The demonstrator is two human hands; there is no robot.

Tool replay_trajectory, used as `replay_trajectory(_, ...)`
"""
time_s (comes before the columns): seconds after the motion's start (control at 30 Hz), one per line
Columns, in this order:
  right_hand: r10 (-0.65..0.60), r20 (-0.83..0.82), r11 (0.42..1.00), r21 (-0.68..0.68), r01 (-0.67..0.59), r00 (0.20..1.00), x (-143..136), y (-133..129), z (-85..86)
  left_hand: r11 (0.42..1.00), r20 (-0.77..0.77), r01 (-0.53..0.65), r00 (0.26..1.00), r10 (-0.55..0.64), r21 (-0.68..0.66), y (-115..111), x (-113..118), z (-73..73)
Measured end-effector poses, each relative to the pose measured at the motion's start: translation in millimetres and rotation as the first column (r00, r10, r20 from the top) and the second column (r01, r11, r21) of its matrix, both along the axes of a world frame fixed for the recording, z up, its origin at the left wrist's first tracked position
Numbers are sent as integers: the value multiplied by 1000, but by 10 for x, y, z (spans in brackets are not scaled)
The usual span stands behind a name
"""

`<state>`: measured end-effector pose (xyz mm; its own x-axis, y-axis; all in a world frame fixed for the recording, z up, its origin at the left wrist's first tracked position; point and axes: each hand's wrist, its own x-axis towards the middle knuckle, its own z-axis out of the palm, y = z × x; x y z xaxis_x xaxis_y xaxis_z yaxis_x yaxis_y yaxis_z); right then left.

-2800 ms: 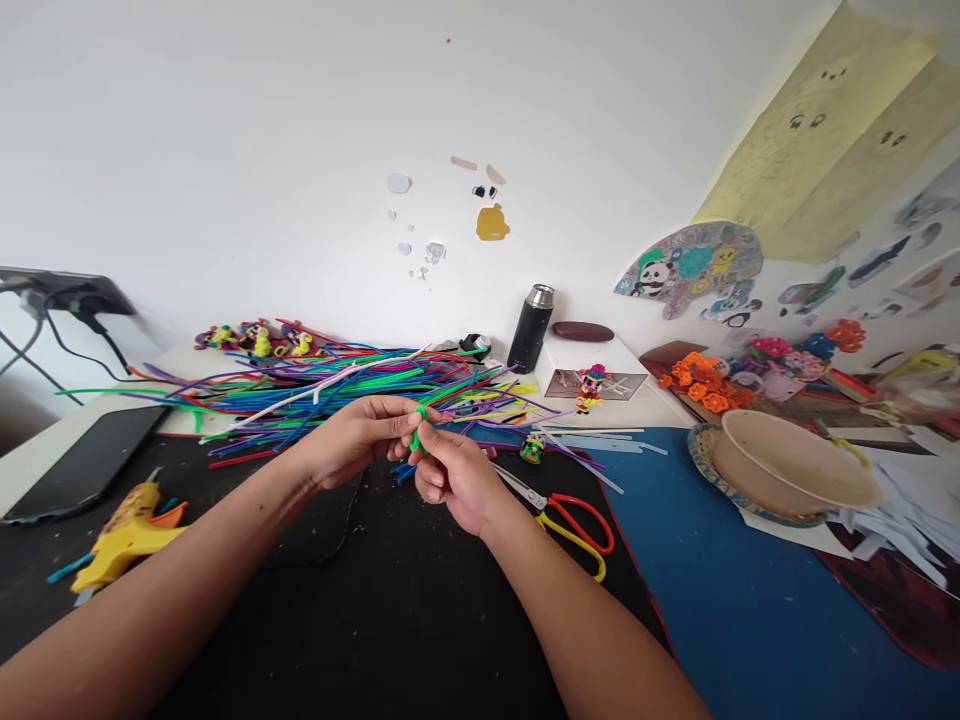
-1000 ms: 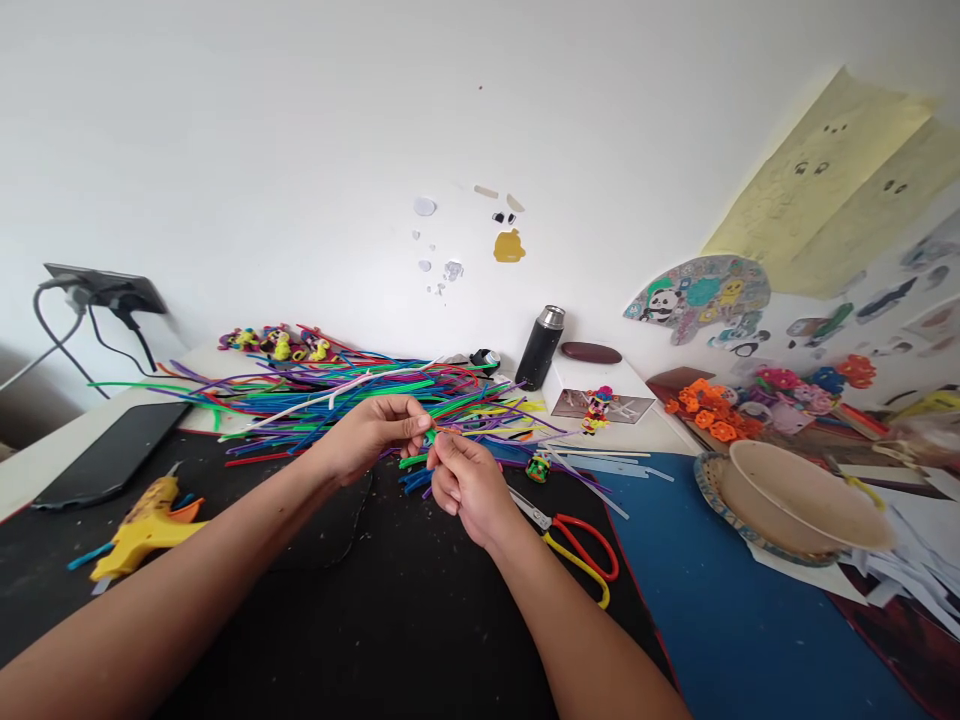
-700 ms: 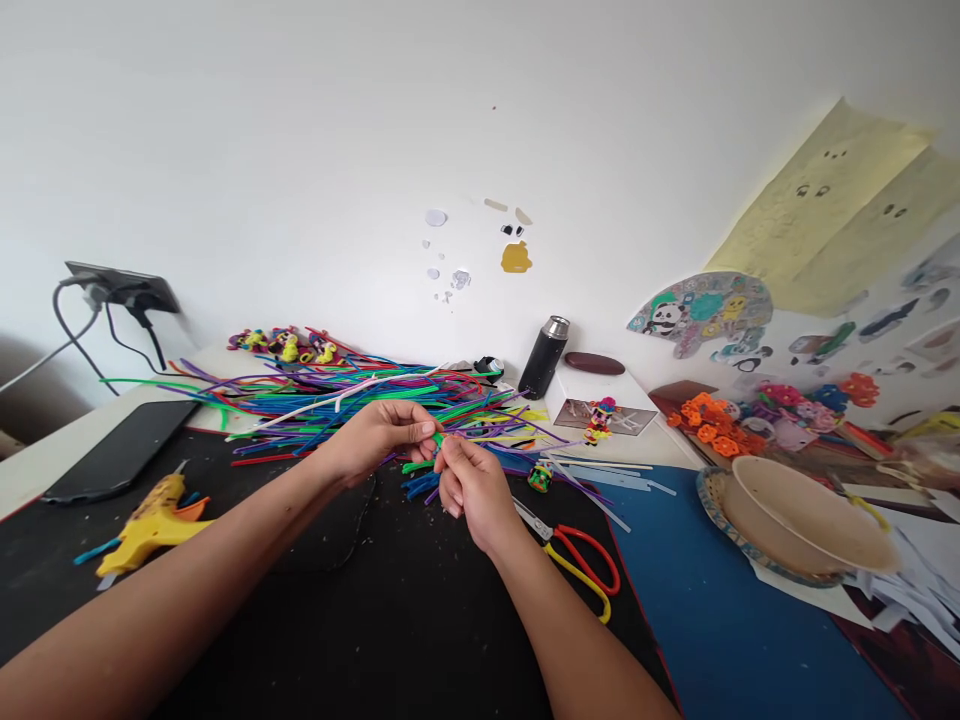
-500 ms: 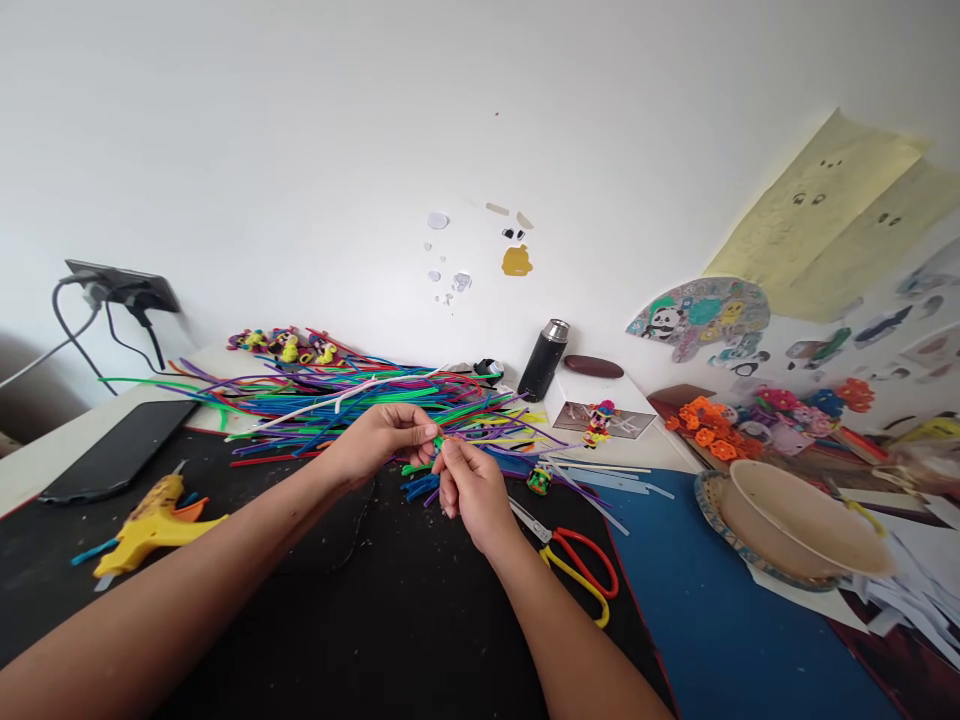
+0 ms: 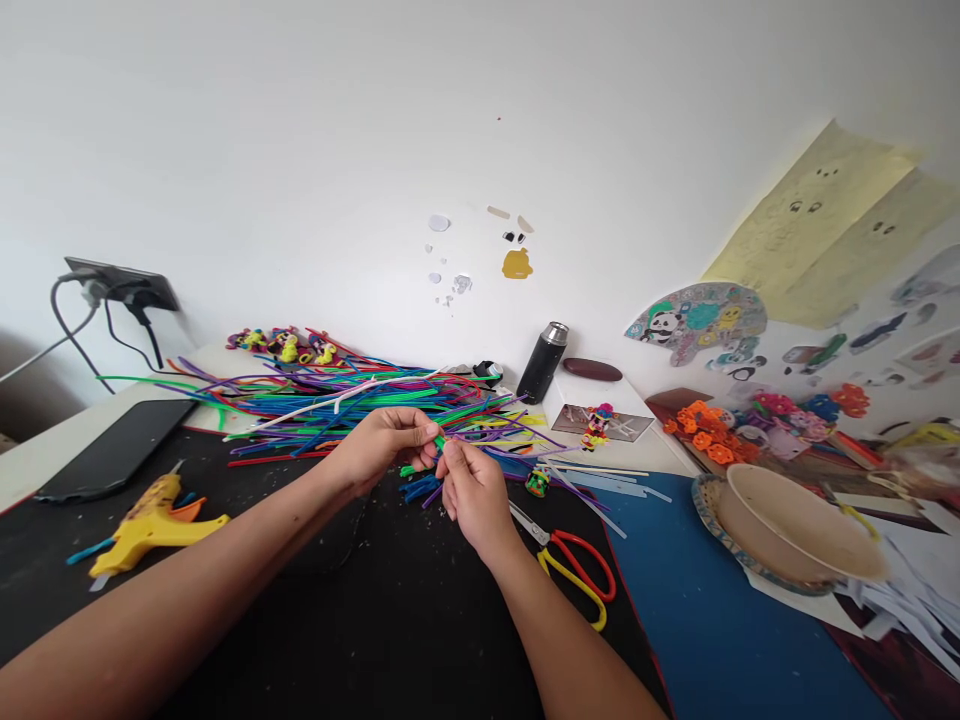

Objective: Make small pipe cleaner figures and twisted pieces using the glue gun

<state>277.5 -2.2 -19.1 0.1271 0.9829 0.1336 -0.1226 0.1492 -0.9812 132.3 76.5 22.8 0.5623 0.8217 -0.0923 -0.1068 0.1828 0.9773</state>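
Note:
My left hand [image 5: 384, 446] pinches one end of a short green pipe cleaner piece [image 5: 440, 441] between thumb and fingertips. Its other end is pinched by my right hand [image 5: 475, 492], so both hands meet over the front of the pile; most of the piece is hidden by fingers. Just beyond lies a heap of long pipe cleaners [image 5: 315, 408] in many colours. Short blue pieces [image 5: 421, 488] rest on the black mat below my fingers. To the right are a small green figure [image 5: 537, 482] and scissors [image 5: 570, 565] with red and yellow handles.
A yellow glue gun [image 5: 146, 530] and a black phone [image 5: 120, 450] lie at left. Behind stand a black thermos [image 5: 544, 362] and a small colourful doll [image 5: 598, 427]. Glue sticks [image 5: 615, 484] and a beige bowl [image 5: 806, 525] are at right.
Both hands keep their pinch on the green pipe cleaner piece, with only slight finger movement. The whole view has shifted a little.

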Motion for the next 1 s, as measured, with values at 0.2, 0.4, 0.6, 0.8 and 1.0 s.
replay_trajectory(0.2, 10, -18, 1000, 6, -10, 1000, 3, 18, -65, 999, -42, -8, 999, 10, 46, -2, -9, 10)
replay_trajectory(0.4, 25, -13, 1000, 18, -25, 1000, 2, 19, -85, 1000, -50, 12, 999, -11, 27, 26, -13, -17)
replay_trajectory(0.6, 57, -80, 998, -21, -59, 995, 28, 11, -10, 992, -46, 120, 992, -118, 44, 79, -81, 4)
replay_trajectory(0.8, 100, -135, 994, -39, -106, 986, 32, 6, -16, 985, -60, 155, 987, -150, 81, 94, -121, 0)
replay_trajectory(1.0, 103, -172, 992, -53, -114, 980, 25, 6, -10, 984, -110, 131, 987, -118, 118, 92, -100, 20)
